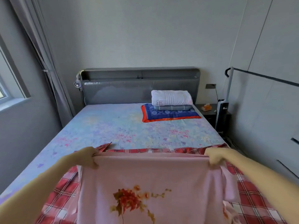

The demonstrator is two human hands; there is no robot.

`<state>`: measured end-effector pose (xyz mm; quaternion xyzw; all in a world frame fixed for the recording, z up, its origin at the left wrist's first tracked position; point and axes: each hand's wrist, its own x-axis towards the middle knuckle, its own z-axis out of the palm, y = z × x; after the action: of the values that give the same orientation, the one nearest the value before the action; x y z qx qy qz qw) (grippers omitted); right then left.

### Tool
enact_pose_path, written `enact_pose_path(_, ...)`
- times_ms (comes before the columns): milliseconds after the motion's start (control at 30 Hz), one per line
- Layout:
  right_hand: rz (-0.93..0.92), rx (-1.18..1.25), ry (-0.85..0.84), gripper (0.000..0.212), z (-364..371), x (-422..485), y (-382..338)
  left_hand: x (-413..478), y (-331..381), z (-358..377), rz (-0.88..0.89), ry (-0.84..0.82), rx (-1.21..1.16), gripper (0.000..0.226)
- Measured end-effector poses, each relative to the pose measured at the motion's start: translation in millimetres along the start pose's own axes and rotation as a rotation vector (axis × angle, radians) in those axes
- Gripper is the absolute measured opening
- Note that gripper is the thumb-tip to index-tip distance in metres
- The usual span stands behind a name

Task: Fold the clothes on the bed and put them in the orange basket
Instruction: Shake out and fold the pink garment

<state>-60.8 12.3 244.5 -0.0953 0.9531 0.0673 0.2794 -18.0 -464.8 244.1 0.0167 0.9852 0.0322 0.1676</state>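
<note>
While both hands pinch its top corners, L hand [88, 156] & R hand [216, 156], pink floral garment [145, 183] hangs spread above red plaid cloth [252, 191] at bed [113, 125] foot.

left hand [88, 156]: bare, forearm bare | right hand [216, 156]: bare, forearm bare

white folded quilt [171, 97], sideways print reading roughly "LIS" and "Like", blurred
</note>
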Motion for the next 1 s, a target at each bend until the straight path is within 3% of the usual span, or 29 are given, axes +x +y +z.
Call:
enact_pose_path(67,0.098,-0.080,0.074,0.009,20.1,33.1,-7.9,30.3,1.8,18.2,0.012,-0.051,0.126,0.037)
enact_pose_path(167,0.212,-0.080,0.221,0.036,16.6,76.2,-22.0,80.7,1.4,19.8,-0.054,0.008,0.184,0.035)
enact_pose_path(300,0.303,0.106,0.538,0.035,-103.7,120.1,-11.6,147.5,6.1,-68.3,-0.156,0.242,0.166,0.023)
enact_pose_path(367,0.320,0.174,0.895,0.033,-214.2,118.6,13.0,164.7,11.0,-166.6,-0.121,0.568,0.087,0.017)
enact_pose_path(500,0.253,0.336,1.871,0.026,-421.7,32.4,53.9,127.4,21.3,-380.3,-0.066,1.614,-0.158,0.021)
enact_pose_path(567,0.223,0.258,2.033,0.025,-460.4,-5.3,64.3,100.3,16.1,-420.6,-0.147,1.812,-0.163,0.020)
enact_pose_path(700,0.264,0.170,2.073,0.022,-448.9,-10.2,71.2,98.9,-7.3,-395.7,-0.190,1.705,-0.005,0.017)
enact_pose_path(767,0.074,0.252,1.969,0.019,-412.6,-1.4,58.5,102.8,-16.8,-361.2,-0.181,1.626,0.040,0.016)
enact_pose_path(900,0.090,-0.115,1.591,0.006,-317.7,15.0,60.6,95.6,-31.9,-271.5,-0.085,1.428,0.028,0.012)
enact_pose_path(967,0.139,-0.131,1.299,0.010,-260.9,21.0,66.0,88.0,-37.1,-219.5,-0.057,1.342,0.013,0.013)
enact_pose_path(1000,0.151,-0.137,1.236,0.013,-234.9,22.9,68.0,84.4,-37.9,-195.9,-0.033,1.315,0.001,0.014)
